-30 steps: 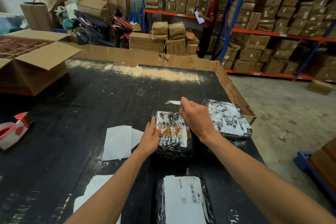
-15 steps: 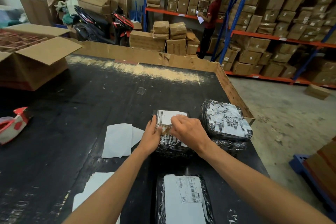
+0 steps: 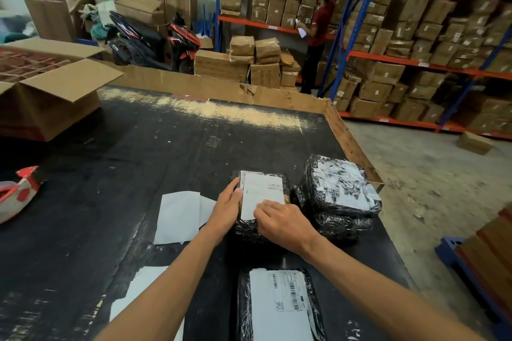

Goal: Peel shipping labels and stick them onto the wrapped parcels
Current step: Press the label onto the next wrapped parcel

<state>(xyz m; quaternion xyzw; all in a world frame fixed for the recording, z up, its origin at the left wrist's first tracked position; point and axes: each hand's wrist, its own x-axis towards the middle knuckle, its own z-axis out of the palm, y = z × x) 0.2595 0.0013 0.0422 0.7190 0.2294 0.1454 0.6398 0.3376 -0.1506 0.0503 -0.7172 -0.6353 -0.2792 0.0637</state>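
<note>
A black wrapped parcel [image 3: 248,225] lies on the black table [image 3: 155,152] in front of me, with a white shipping label [image 3: 261,194] flat on its top. My left hand [image 3: 225,206] rests against the parcel's left side, fingers extended. My right hand [image 3: 279,220] lies palm down on the label's near right corner, pressing it. To the right stands a stack of black wrapped parcels [image 3: 339,194] with torn white paper on top. A labelled parcel [image 3: 279,304] lies nearest me.
White backing sheets [image 3: 180,216] lie left of the parcel, more paper [image 3: 138,293] nearer me. A red-and-white tape dispenser [image 3: 16,191] sits far left, an open cardboard box [image 3: 52,94] at back left. A cardboard wall [image 3: 352,141] edges the table. A person [image 3: 317,33] stands at the shelves.
My right hand brought the label down from above the parcel, laid it on top and slid toward me along it. The left hand stayed at the parcel's left side.
</note>
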